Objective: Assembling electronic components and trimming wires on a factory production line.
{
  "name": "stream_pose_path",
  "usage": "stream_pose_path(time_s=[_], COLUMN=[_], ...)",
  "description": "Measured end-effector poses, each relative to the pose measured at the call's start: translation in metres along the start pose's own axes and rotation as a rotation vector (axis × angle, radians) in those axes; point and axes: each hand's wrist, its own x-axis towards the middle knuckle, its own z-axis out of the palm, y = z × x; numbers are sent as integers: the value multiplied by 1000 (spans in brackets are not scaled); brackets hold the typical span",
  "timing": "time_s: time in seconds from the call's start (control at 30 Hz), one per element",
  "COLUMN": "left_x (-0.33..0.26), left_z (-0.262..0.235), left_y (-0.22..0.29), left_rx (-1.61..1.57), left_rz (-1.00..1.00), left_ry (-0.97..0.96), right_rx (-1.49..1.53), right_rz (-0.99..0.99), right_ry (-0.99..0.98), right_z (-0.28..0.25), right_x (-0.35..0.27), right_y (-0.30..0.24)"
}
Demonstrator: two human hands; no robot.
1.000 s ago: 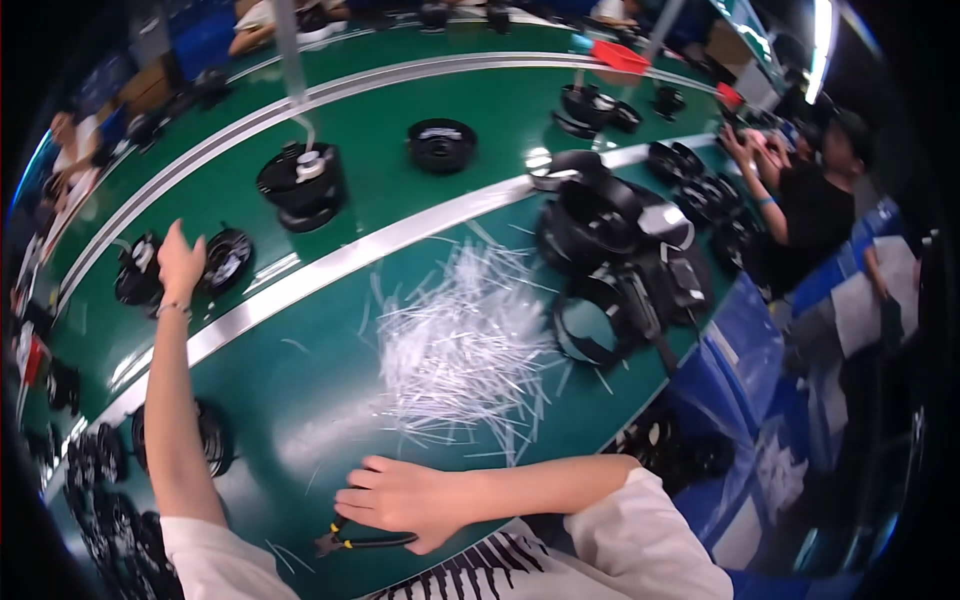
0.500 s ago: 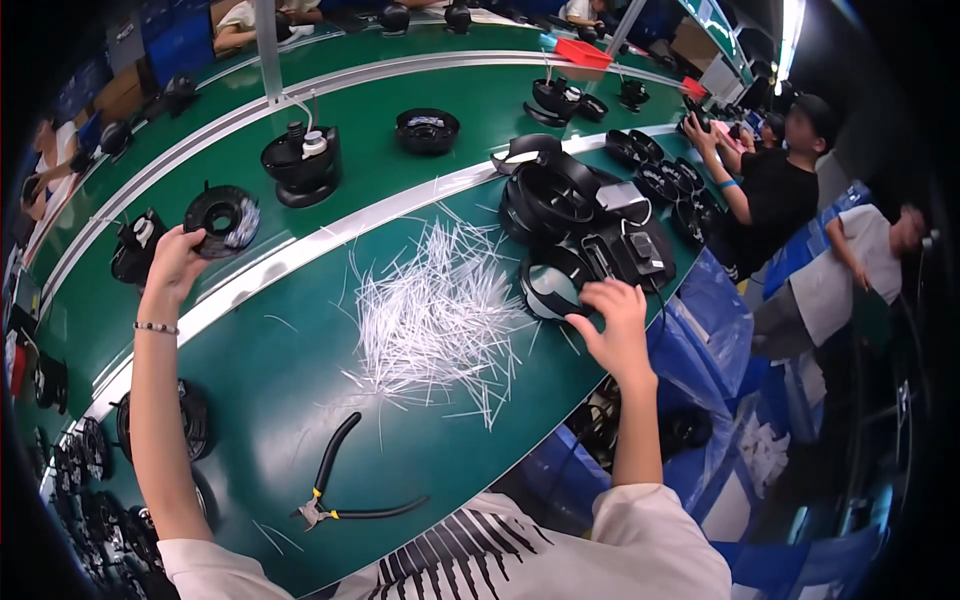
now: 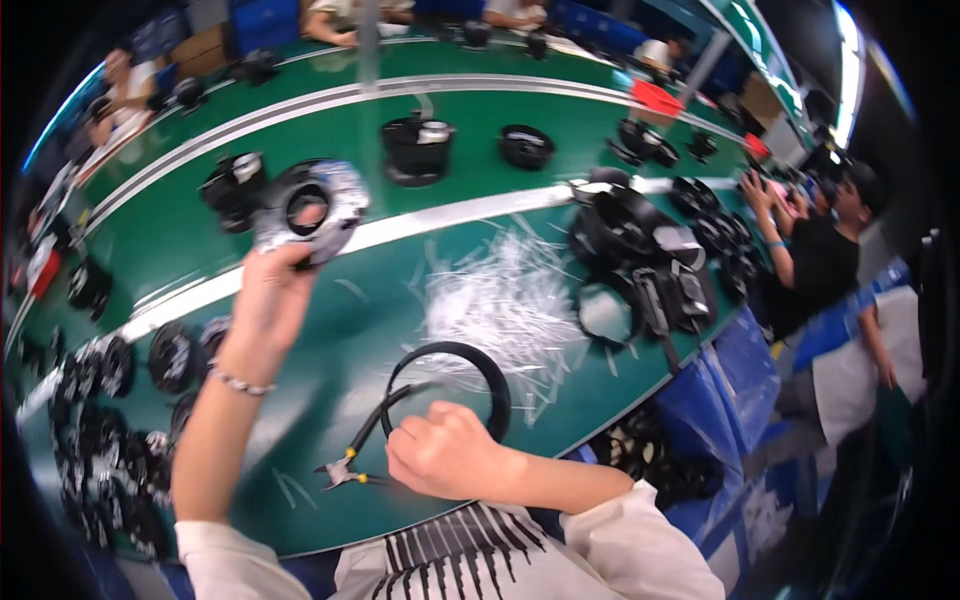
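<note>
Black round disc with a central hole and a shiny pale side (image 3: 340, 195): raised at ten o'clock from the view's middle, tilted and blurred.
Left hand (image 3: 275, 295): thumb and fingers nearly together, pinching the disc at its six-to-seven o'clock rim; skin shows through the hole.
Thin black hoop (image 3: 497, 380): between six and seven o'clock.
Right hand (image 3: 440, 452): fingers curled tight over the hoop's lower edge; the palm side is hidden.
Black-handled pliers with yellow bands and a metal head (image 3: 342, 470): towards seven o'clock, their handles spread, running near the right hand.
Loose heap of thin white strips (image 3: 500, 295): at the centre, on the dark green tabletop (image 3: 375, 515).
Stacked black plastic bowls (image 3: 610, 225): two o'clock.
Clustered black round parts (image 3: 105, 445): eight o'clock.
Co-worker in a black shirt (image 3: 825, 260): near three o'clock.
</note>
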Motion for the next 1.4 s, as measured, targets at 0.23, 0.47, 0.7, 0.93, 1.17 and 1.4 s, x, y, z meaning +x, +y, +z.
stream_pose_path(time_s=[0.23,0.47,0.7,0.93,1.17,1.4], left_x=[-35,-37,-25,-45,-39,-33], left_z=[5,0,-25,-7,-33,-25], left_y=[-36,-45,-37,-75,-46,-49], left_rx=[6,14,73,321,-268,-346], left_rz=[172,203,345,388,-355,-426], left_ry=[25,-33,89,-148,-605,-361], right_rx=[129,23,278,975,870,689], right_rz=[238,218,237,619,462,488], right_ry=[-350,-577,-135,405,398,295], right_z=[34,0,-25,-1,30,39], right_x=[10,21,35,66,61,56], right_y=[-3,23,50,65,63,61])
